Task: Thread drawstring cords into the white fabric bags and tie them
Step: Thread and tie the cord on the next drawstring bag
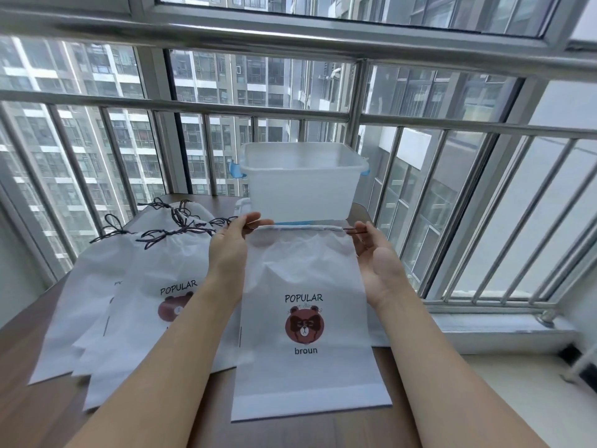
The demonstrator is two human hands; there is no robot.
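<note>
— White fabric, centre: which bag [307, 318] is this, and where does it lie?

— It is the one being worked on. It lies flat on the table [38, 399], print upward, with its hemmed mouth pointing at the tub [300, 179] just behind it. Left of the bag, a pile [129, 286] of similar bags overlaps, each with its dark cord already knotted at the neck.

— What do the hands do?

— The left hand [231, 244] sits at the bag's left top corner, thumb and forefinger pinched on the cord [250, 225] where it leaves the hem. The right hand [374, 257] is at the right top corner, palm turned up; its fingertips appear to pinch the other cord end, though the rest of the fingers lie loose.

— Which step is in hand?

— Judged from cord showing at both ends of the channel, threading of this bag seems done. The mouth is still flat and ungathered, so cinching and tying remain.

— What does the next move call for?

— Probably an even outward pull on both ends, so the hem puckers without either end slipping back inside. The two ends must then be brought together above the bag for a knot like those on the pile.
</note>
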